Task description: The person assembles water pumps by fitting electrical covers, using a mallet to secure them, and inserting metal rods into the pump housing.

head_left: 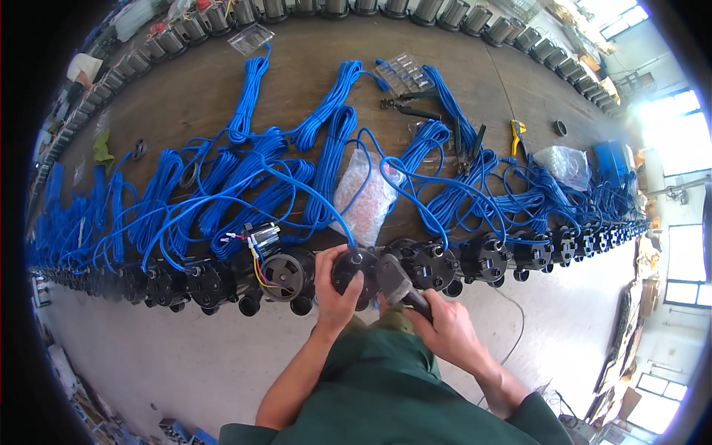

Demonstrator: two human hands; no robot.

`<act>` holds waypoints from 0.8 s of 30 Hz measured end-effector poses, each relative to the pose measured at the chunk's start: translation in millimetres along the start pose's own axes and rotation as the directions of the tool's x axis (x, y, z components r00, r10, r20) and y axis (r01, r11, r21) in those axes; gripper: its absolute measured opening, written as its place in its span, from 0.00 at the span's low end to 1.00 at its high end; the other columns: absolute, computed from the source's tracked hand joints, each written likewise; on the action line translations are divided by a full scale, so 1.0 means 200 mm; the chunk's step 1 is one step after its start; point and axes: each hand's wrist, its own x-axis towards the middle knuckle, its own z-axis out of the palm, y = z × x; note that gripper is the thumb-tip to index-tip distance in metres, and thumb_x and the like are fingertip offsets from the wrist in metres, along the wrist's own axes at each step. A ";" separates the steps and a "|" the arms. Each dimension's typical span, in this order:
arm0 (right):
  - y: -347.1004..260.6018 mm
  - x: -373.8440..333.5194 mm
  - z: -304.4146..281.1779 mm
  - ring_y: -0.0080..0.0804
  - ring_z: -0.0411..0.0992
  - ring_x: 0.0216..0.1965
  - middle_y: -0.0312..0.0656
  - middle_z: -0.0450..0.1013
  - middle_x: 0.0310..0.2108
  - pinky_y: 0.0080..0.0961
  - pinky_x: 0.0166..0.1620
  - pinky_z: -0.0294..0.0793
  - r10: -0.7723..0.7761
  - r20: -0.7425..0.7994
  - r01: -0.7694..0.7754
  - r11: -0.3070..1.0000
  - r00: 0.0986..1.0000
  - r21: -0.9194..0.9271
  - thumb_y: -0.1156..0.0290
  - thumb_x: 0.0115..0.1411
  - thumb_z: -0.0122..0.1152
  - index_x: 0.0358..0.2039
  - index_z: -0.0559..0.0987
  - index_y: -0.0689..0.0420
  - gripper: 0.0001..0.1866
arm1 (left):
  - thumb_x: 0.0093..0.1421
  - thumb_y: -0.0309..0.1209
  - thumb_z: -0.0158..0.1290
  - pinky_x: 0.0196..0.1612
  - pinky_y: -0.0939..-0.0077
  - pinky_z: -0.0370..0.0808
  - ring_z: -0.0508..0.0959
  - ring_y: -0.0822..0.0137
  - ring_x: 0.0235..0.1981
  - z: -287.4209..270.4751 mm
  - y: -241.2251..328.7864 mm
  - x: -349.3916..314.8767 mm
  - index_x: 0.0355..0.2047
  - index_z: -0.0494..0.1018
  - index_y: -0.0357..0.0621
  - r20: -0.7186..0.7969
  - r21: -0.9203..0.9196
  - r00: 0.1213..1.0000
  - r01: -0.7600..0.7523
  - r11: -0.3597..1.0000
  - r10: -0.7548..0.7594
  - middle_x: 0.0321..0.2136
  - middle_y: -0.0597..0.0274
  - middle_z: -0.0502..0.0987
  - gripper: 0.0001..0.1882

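Observation:
My left hand [335,291] is closed round the side of a black round cover [351,271] at the bench's near edge, its thumb lying on the top. A blue cable [343,224] runs up out of this cover. In my right hand [451,328] is the dark handle of a hammer [395,277], whose greyish head is beside the cover's right edge. Just left of my left hand stands an open black housing [283,276], with coloured wires and a small silver part [263,236] at its rim. To the hammer's right is another capped black housing [432,265].
Bundled blue cables [326,163] spread across the brown bench [311,44]. A bag of small pale parts [363,196] lies beyond my hands. Dark-handled pliers [419,113] and a yellow tool [517,136] lie further back. Metal cylinders [426,10] line the far edge.

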 end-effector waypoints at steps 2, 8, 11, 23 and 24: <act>-0.07 -0.02 -0.10 0.59 0.75 0.24 0.55 0.74 0.21 0.47 0.27 0.72 -0.045 0.003 0.045 0.999 0.999 -0.007 0.71 0.64 0.66 0.39 0.75 0.62 0.10 | 0.58 0.27 0.59 0.56 0.73 0.71 0.73 0.66 0.51 -0.01 0.00 0.00 0.54 0.70 0.33 0.033 0.048 0.999 -0.020 0.999 0.018 0.50 0.55 0.69 0.24; -0.25 -0.10 -0.17 0.58 0.76 0.23 0.55 0.75 0.22 0.42 0.26 0.72 -0.270 -0.218 0.292 0.953 0.938 0.076 0.73 0.64 0.65 0.39 0.76 0.63 0.08 | 0.58 0.28 0.60 0.54 0.73 0.72 0.74 0.65 0.48 -0.01 0.01 0.00 0.54 0.71 0.35 -0.002 0.055 0.999 -0.034 0.998 0.034 0.48 0.56 0.69 0.24; 0.03 -0.01 0.06 0.59 0.76 0.24 0.57 0.76 0.23 0.44 0.27 0.73 -0.039 -0.099 0.024 0.989 0.994 -0.144 0.67 0.66 0.63 0.34 0.76 0.63 0.12 | 0.56 0.29 0.62 0.54 0.68 0.72 0.75 0.59 0.48 0.01 0.02 0.01 0.53 0.72 0.35 -0.008 0.073 0.997 -0.070 0.995 0.071 0.48 0.54 0.70 0.24; -0.50 0.02 -0.11 0.53 0.76 0.21 0.55 0.76 0.21 0.37 0.29 0.76 -0.741 -0.192 0.713 0.672 0.644 -0.199 0.73 0.62 0.63 0.41 0.81 0.64 0.09 | 0.37 0.47 0.78 0.66 0.55 0.63 0.68 0.44 0.62 -0.09 -0.08 -0.03 0.64 0.64 0.41 0.092 0.176 0.943 -0.332 0.927 0.320 0.60 0.46 0.69 0.56; -0.39 0.03 -0.03 0.57 0.77 0.25 0.56 0.77 0.23 0.41 0.31 0.77 -0.511 -0.095 0.492 0.854 0.854 -0.171 0.70 0.63 0.64 0.38 0.80 0.64 0.09 | 0.36 0.46 0.79 0.65 0.55 0.64 0.69 0.44 0.61 -0.09 -0.09 -0.03 0.63 0.65 0.41 0.098 0.167 0.953 -0.301 0.939 0.288 0.59 0.47 0.71 0.55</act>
